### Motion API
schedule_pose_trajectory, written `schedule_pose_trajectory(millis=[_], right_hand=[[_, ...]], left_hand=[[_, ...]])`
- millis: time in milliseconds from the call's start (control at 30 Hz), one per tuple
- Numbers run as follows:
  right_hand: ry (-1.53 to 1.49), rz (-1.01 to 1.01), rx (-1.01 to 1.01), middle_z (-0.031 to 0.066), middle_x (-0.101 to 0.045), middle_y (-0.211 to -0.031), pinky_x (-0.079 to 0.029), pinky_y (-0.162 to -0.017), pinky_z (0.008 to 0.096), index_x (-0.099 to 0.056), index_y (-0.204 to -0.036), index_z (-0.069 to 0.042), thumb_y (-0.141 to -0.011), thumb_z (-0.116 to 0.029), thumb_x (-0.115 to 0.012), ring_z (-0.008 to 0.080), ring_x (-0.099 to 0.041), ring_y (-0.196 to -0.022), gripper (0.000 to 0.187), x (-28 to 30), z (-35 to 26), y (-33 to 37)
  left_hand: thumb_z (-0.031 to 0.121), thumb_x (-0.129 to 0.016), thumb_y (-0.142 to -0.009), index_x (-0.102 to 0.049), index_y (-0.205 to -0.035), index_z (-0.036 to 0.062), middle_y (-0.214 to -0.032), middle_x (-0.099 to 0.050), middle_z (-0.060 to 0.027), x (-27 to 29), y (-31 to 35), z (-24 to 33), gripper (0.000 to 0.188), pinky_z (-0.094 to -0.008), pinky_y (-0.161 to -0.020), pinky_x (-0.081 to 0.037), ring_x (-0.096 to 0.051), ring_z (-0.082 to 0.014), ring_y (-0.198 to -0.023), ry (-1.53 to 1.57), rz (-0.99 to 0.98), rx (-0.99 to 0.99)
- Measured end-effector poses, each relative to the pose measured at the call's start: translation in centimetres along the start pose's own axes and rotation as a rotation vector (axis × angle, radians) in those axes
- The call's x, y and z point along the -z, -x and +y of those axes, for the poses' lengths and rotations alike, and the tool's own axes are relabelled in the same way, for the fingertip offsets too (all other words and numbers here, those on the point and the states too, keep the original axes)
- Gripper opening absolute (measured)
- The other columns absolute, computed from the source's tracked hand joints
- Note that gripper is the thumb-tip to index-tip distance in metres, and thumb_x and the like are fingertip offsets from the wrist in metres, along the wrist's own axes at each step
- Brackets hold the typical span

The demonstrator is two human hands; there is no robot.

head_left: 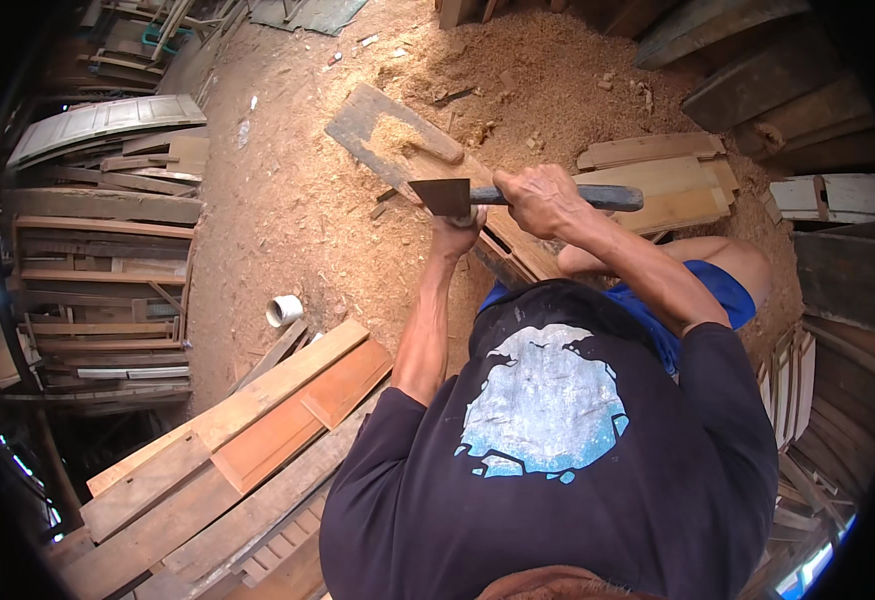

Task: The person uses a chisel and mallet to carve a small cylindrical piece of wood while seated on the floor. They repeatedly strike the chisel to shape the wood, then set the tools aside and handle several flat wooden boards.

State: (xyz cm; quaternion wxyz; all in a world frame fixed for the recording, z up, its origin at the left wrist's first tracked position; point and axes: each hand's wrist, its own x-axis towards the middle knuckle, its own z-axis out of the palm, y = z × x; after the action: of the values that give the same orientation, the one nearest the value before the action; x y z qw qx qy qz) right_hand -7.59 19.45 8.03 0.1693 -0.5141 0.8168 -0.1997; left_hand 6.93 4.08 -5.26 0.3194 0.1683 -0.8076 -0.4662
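My right hand [540, 200] is closed round the handle of a hatchet [445, 197]. Its dark, broad blade points left, and the worn grey-blue end of the handle sticks out to the right of my fist. Just below the blade is my left hand [458, 236], its fingers curled; the blade covers part of them, so what they grip does not show. Under both hands a long wooden board [368, 125] slants from my lap toward the far left. Shavings and a rounded wooden bar [432, 142] lie on it.
Sawdust and shavings [548, 75] cover the ground ahead. Stacked planks [298, 400] stand at near left, wood piles [108, 235] at far left. Short pale boards [663, 185] lie to the right. A white cup-like container [284, 311] rests on the floor at left.
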Motion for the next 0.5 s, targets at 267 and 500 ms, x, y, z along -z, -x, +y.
schedule_pose_trajectory(millis=[267, 500], right_hand=[[-0.569, 0.449, 0.165, 0.0106, -0.062, -0.068, -0.049, -0.059, 0.0375, -0.064, -0.093, -0.002, -0.083, -0.010, -0.077, 0.0217, -0.061, -0.062, 0.018, 5.9, -3.3, 1.6], [-0.940, 0.556, 0.131, -0.0071, -0.054, -0.067, -0.038, -0.051, 0.0233, -0.062, -0.080, -0.004, -0.092, -0.008, -0.076, 0.0015, -0.046, -0.059, 0.018, 8.7, -4.3, 4.8]], left_hand=[[0.009, -0.081, -0.081, -0.059, -0.096, 0.0036, -0.079, -0.064, -0.0024, 1.1, -0.5, -1.8, 0.027, -0.0306, -0.067, -0.052, -0.062, -0.0140, -0.073, 0.117, -0.114, 0.178], [0.008, -0.078, -0.085, -0.064, -0.097, 0.0021, -0.085, -0.067, 0.0004, 1.0, -4.0, 0.1, 0.019, -0.0248, -0.071, -0.054, -0.065, -0.0093, -0.077, 0.224, -0.005, 0.292]])
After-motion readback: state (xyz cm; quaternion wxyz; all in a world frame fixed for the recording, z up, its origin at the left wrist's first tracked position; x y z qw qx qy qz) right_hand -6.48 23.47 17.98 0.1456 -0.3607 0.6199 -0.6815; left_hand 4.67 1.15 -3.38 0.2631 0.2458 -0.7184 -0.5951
